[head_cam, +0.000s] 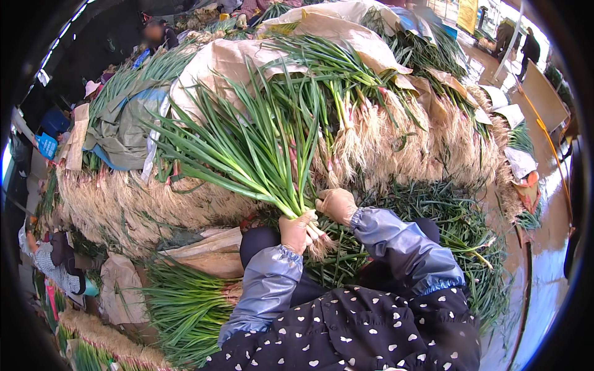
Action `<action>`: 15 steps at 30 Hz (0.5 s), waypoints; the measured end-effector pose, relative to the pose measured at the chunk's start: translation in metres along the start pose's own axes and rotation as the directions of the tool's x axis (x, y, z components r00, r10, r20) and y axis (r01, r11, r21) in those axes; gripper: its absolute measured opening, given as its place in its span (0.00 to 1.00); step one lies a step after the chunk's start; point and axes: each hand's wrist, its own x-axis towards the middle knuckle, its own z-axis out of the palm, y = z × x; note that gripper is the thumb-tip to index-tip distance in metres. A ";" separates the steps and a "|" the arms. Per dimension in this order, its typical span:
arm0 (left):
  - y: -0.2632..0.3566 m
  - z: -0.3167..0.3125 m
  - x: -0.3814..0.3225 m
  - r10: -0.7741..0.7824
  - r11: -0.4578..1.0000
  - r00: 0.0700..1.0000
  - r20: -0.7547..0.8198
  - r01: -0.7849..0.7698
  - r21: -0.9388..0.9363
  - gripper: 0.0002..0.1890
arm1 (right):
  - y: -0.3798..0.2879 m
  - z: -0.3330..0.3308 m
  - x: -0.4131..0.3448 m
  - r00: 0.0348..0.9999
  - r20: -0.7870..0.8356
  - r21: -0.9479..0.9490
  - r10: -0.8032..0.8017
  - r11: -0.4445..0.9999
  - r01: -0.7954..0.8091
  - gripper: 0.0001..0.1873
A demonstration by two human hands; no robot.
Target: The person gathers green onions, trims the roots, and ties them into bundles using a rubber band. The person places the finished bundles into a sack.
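Observation:
My left hand (295, 233), in a thin pale glove, is closed around the lower stems of a bunch of green garlic (260, 171). The long flat leaves fan away from me, and the whitish-pink bases with their roots stick out below the fist. Just right of the bunch is my right hand (337, 206), also gloved, with its fingers curled. Whether it pinches anything is hidden. Beyond both hands rises a large heap of green garlic (366, 134), its pale roots facing me.
Cut leaves (441, 213) litter the ground at my right. A finished-looking pile of green garlic (190, 301) lies at my left, beside a folded woven sack (209, 252). Woven sheets (232, 60) cover parts of the heap. Another person (60, 262) sits at far left. An orange cable (547, 134) runs at right.

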 end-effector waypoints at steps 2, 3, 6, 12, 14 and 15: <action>0.007 0.009 -0.008 0.049 0.996 0.999 0.020 -0.050 0.074 0.04 | 0.040 -0.002 -0.001 0.940 0.249 -0.353 0.231 0.926 -0.134 0.15; 0.014 0.015 -0.011 0.169 0.985 0.984 0.051 -0.170 0.018 0.05 | 0.060 -0.006 0.001 0.844 0.336 -0.500 0.419 0.838 -0.217 0.15; 0.061 0.018 -0.017 0.428 0.904 0.898 0.100 -0.422 -0.072 0.09 | 0.101 -0.029 -0.015 0.656 0.676 -0.625 0.336 0.732 0.270 0.20; 0.160 0.026 0.055 0.112 0.882 0.766 0.632 0.217 -0.419 0.12 | 0.103 -0.186 0.053 0.917 -0.355 -0.244 -0.181 0.965 0.096 0.10; 0.140 0.042 0.081 0.082 0.932 0.897 0.435 0.085 -0.351 0.12 | 0.107 -0.223 0.087 0.744 -0.635 -0.320 -0.207 0.947 -0.010 0.10; 0.124 0.050 0.090 0.110 0.949 0.898 0.426 0.032 -0.313 0.13 | 0.109 -0.235 0.104 0.837 -0.542 -0.221 -0.073 0.974 -0.058 0.14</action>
